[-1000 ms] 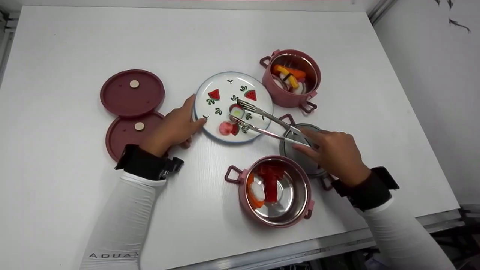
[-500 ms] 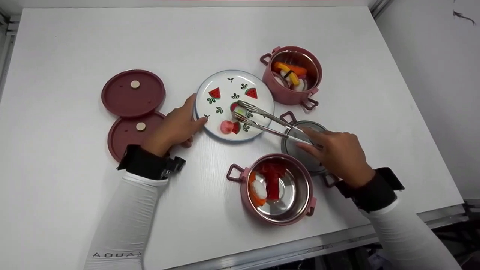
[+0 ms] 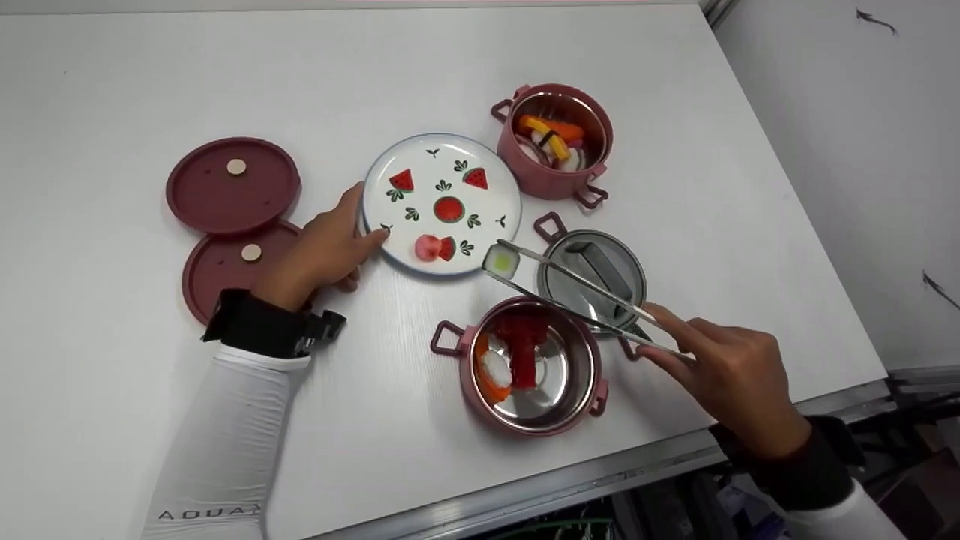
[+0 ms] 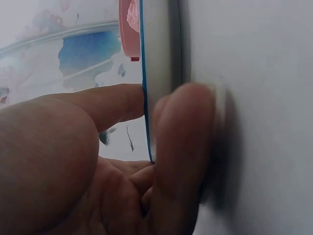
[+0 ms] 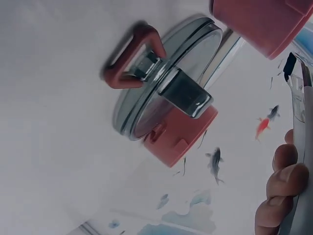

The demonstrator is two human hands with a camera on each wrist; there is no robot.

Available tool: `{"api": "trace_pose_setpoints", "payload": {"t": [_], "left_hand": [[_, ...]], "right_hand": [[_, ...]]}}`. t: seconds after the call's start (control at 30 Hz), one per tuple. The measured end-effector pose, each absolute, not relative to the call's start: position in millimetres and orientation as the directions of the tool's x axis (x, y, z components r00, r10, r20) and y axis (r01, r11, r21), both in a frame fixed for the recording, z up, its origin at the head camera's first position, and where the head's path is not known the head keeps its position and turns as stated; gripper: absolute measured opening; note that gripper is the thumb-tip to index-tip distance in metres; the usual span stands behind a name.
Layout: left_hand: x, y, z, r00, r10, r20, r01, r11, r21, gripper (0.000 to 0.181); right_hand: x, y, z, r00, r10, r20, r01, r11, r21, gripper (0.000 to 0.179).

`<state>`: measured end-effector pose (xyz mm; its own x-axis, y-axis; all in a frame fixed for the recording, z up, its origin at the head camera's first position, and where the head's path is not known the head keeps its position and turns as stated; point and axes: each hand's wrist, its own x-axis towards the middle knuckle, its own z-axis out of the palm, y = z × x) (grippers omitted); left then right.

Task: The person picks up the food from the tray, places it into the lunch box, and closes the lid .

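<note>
With its thumb over the rim and fingers beneath, my left hand [image 3: 326, 244] grips the left edge of a white watermelon-print plate [image 3: 433, 171]. In the left wrist view the blue-edged plate [image 4: 159, 58] stands between thumb and fingers. My right hand [image 3: 731, 367] holds metal tongs [image 3: 585, 286], whose tips pinch a white sushi roll piece [image 3: 501, 260] with a green centre. The piece hangs near the plate's lower right edge, just beyond the front pink pot [image 3: 551, 375]. A round pink piece [image 3: 428, 247] lies on the plate. Inside the front pot are orange-and-white sushi [image 3: 495, 369] and a red piece [image 3: 523, 352].
Behind the plate on the right stands another pink pot [image 3: 529, 176] with several toy sushi pieces [image 3: 553, 142]. A glass lid [image 3: 634, 281] with dark red handles lies between the pots. Two overlapping dark red discs [image 3: 232, 199] lie at the left. The table's front edge [image 3: 480, 510] runs below.
The tongs have lifted the sushi roll piece off the plate's middle and carried it toward the front pot, as my right hand moved right and nearer. My left hand stays on the plate.
</note>
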<state>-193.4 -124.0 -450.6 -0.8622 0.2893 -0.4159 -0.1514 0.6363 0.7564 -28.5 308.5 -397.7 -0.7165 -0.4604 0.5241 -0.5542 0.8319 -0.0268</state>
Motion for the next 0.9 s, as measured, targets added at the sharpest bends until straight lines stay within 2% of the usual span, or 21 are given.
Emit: {"api": "trace_pose_setpoints", "payload": {"t": [0.3, 0.67, 0.9], "left_hand": [[-199.1, -131.8, -443.5, -0.864, 0.289, -0.412, -0.125, 0.669, 0.732, 0.077], [-200.1, -130.4, -442.5, -0.860, 0.287, -0.421, -0.127, 0.680, 0.722, 0.079], [-193.4, -124.5, -449.5, -0.853, 0.289, -0.435, -0.152, 0.660, 0.736, 0.078]], "right_hand": [[5.4, 318.6, -399.0, -0.701, -0.454, 0.550, -0.577, 0.815, -0.062, 0.048], [8.8, 318.6, -399.6, -0.702, -0.480, 0.526, -0.603, 0.794, -0.080, 0.047], [11.2, 326.0, -403.0, -0.733, -0.484, 0.478, -0.586, 0.806, -0.083, 0.049]]}}
